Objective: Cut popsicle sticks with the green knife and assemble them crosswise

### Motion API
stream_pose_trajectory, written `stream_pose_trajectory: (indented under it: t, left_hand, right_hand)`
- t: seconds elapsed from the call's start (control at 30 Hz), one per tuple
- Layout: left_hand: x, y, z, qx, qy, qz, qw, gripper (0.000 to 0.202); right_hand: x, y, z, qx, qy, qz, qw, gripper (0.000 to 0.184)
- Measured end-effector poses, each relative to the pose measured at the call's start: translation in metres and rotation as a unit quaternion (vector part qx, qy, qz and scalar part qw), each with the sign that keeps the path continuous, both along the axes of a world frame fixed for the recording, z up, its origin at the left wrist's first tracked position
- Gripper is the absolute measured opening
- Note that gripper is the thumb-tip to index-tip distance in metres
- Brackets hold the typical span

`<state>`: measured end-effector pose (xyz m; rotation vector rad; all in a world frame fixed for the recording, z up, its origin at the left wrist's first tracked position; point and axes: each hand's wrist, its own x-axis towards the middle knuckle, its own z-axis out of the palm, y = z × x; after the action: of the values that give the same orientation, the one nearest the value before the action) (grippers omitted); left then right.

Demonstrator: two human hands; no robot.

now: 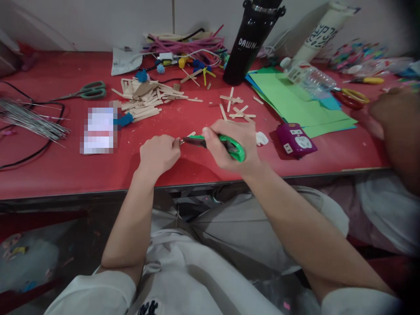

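- Gripping green-handled tool above red surface with curled fingers of right hand.
- Pinching small piece at its tip with fingers of left hand.
- Bounded beyond by stick pile, crossed sticks; rightward by purple socket block.

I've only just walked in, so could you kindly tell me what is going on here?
At a red-topped table, a person's bare right hand grips a green-and-black hand tool, its dark tip close by the closed left hand; whatever that hand may hold is too small to make out. Beyond them lie a loose pile of pale wooden sticks and, to its right, some crossed pale wooden sticks.
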<state>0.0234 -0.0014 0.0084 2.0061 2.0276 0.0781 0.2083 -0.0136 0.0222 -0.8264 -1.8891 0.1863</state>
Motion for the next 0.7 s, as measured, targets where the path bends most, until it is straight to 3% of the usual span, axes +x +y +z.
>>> stream_pose_trajectory:
  t: [0.17,0.33,0.47,0.6,0.7]
  left_hand:
    - [-0.0016,-0.0009,-0.0025,0.014,-0.015,-0.008,1.0,0.047]
    - [-0.0019,-0.0014,-0.0043,0.023,-0.012,-0.007,1.0,0.049]
    - [-0.0023,-0.0003,-0.0054,0.027,-0.015,-0.008,0.999,0.049]
    - [-0.0026,0.0009,-0.0061,0.02,-0.007,-0.012,1.0,0.05]
    - [-0.0022,0.0007,-0.0062,0.024,-0.005,-0.008,1.0,0.049]
  right_hand:
    - [0.0078,0.0072,-0.0076,-0.034,0.076,-0.055,0.995,0.044]
    - [0.0066,0.0034,-0.0074,0.001,0.016,-0.032,0.999,0.037]
    - [0.0085,0.0056,-0.0067,-0.025,0.049,-0.029,0.998,0.039]
    - [0.0093,0.0069,-0.0052,0.001,0.008,0.025,1.0,0.033]
    - [0.0107,0.0086,-0.0047,-0.015,0.013,0.023,1.0,0.034]
